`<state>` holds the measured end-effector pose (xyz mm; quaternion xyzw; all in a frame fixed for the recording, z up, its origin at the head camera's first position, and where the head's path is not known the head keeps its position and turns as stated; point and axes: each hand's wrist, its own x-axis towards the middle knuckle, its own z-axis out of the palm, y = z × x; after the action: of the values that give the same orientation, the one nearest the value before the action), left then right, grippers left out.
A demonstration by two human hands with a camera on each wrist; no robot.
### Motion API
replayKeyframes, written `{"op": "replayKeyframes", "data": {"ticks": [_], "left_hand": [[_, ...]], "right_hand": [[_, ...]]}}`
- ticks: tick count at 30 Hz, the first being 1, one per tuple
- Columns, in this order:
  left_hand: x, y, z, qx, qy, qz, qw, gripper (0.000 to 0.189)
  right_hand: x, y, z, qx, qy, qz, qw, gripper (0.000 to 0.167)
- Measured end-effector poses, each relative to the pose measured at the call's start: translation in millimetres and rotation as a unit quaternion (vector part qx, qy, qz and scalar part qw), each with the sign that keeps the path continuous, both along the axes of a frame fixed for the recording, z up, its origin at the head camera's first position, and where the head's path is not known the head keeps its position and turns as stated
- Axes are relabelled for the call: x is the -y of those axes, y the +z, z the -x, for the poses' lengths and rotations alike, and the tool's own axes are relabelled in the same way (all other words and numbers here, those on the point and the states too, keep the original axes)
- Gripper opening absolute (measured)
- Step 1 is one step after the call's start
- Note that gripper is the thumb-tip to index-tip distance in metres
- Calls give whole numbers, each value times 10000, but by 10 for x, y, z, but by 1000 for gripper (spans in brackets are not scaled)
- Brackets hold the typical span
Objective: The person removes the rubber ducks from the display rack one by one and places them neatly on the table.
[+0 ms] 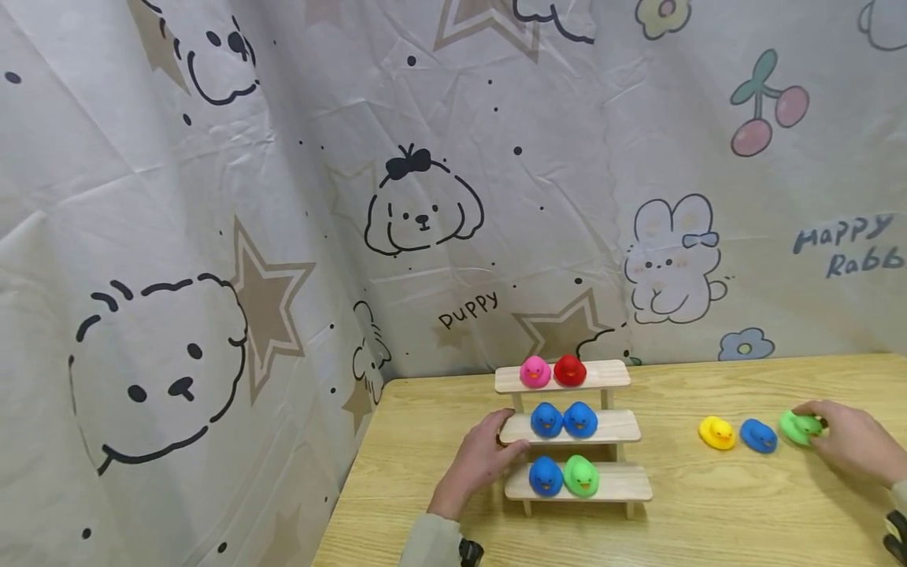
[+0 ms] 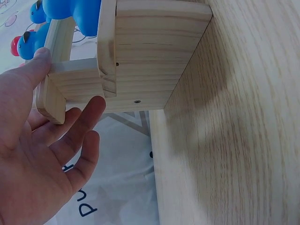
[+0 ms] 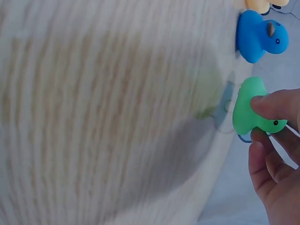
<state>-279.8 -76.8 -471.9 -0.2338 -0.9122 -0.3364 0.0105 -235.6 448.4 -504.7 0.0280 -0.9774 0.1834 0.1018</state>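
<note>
My left hand (image 1: pixel 485 454) holds the left end of the middle board of a three-tier wooden stand (image 1: pixel 618 426). In the left wrist view its thumb lies on the board's edge, with the fingers curled behind and below. On the right, my right hand (image 1: pixel 853 441) pinches a green rubber duck (image 3: pixel 247 110) between thumb and fingers. Beside that duck lie a blue duck (image 1: pixel 759 435) and a yellow duck (image 1: pixel 717 433). The stand bears a pink duck (image 1: pixel 534 372) and a red duck (image 1: pixel 570 371) on top, two blue ducks (image 1: pixel 546 420) in the middle, and a blue duck (image 1: pixel 546 476) and green duck (image 1: pixel 582 476) below.
The stand and loose ducks are on a light wooden table (image 1: pixel 708 520). Behind and to the left hangs a pale cloth (image 1: pixel 553 213) printed with cartoon animals and stars. The table's back edge meets this cloth.
</note>
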Motion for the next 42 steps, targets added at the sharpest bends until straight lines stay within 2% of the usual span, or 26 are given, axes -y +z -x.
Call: {"op": "replayKeyframes", "data": {"ticks": [12,22,32,36,39,42], "left_hand": [[-2,-10,5,56,31,-8,10000,58],[-10,6,10,73,92,-15,9999,59],[-22,4,13,74,141,78,9998,60],[-28,0,13,135,142,53,9998,60],[-24,-1,7,120,126,43,9998,60],[-13,0,1,66,97,56,9999,60]], "right_hand": [[-35,-37,4,186,117,14,9998,41],[-57,-38,18,55,109,32,9999,44],[-71,-74,18,61,79,-77,9999,48],[-69,-80,4,192,103,-144,9997,52],[-40,-40,-9,158,237,-280,9992,54],[51,85,-20,-29,459,-500,9977,57]]}}
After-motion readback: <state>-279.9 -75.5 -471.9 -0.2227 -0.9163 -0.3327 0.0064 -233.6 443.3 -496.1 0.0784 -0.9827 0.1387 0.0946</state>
